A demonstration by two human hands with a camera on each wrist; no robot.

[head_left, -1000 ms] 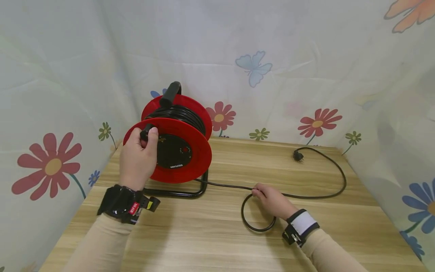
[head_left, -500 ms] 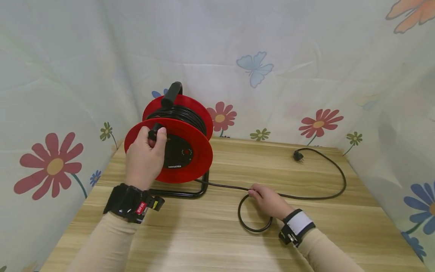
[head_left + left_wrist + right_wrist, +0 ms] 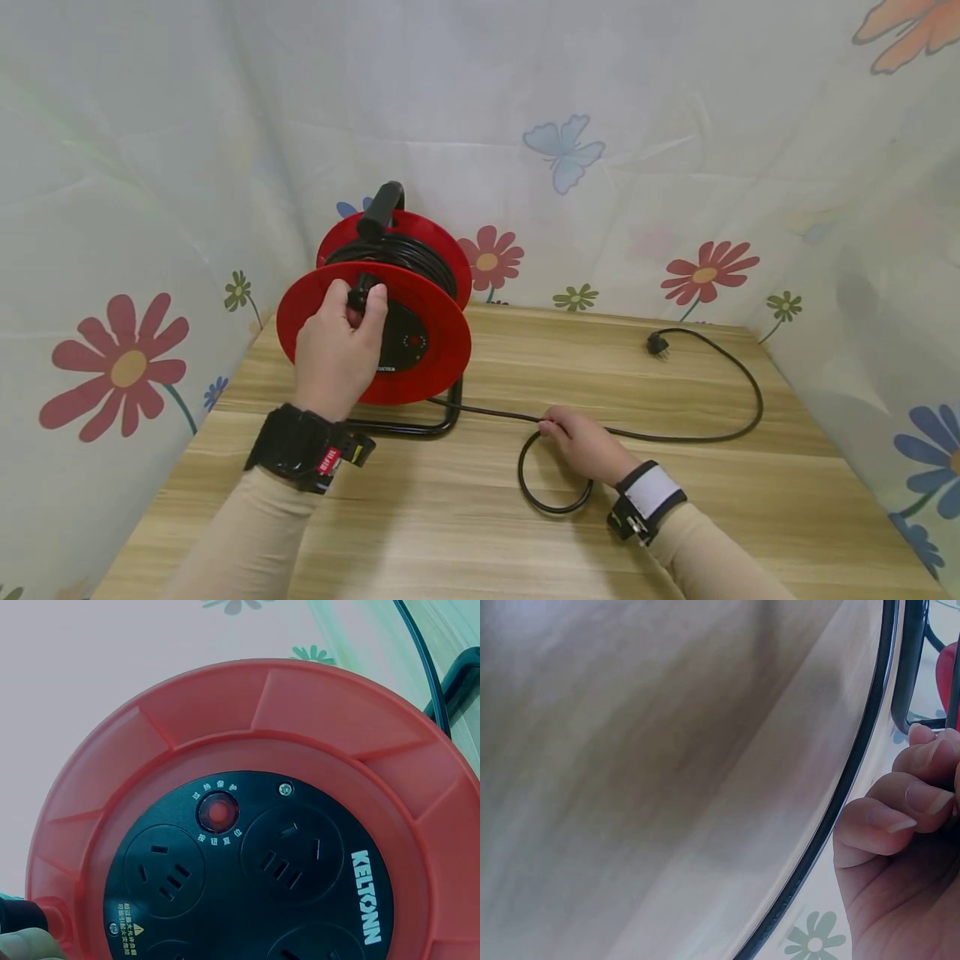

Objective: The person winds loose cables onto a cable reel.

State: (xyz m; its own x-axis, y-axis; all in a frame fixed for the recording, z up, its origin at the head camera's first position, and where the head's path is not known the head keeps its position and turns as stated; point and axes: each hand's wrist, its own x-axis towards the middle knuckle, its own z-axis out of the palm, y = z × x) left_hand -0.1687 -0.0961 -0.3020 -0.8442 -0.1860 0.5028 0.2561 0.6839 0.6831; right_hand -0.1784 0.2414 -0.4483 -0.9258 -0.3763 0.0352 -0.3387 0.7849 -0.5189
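Note:
A red cable reel [image 3: 444, 354] with black cable wound on it stands at the left of the wooden table. My left hand [image 3: 337, 354] grips the black crank knob [image 3: 363, 292] near the top of its front disc. The left wrist view shows the black socket panel [image 3: 225, 855] up close, with the knob [image 3: 19, 916] and a fingertip at the lower left. Right of the reel, my right hand [image 3: 588, 446] pinches the black cable [image 3: 495, 411] with curled fingers [image 3: 881, 825]. A loop of that cable hangs below this hand.
From my right hand the cable runs right and curves back to a black plug [image 3: 657, 345] on the table [image 3: 465, 517]. The reel's black tube stand [image 3: 408, 430] rests on the tabletop. Flower-printed sheeting [image 3: 450, 100] encloses the back and both sides.
My left hand has moved right with the knob, and the disc has turned clockwise. My right hand has shifted slightly left, and the cable loop has shifted left too. The plug stays put.

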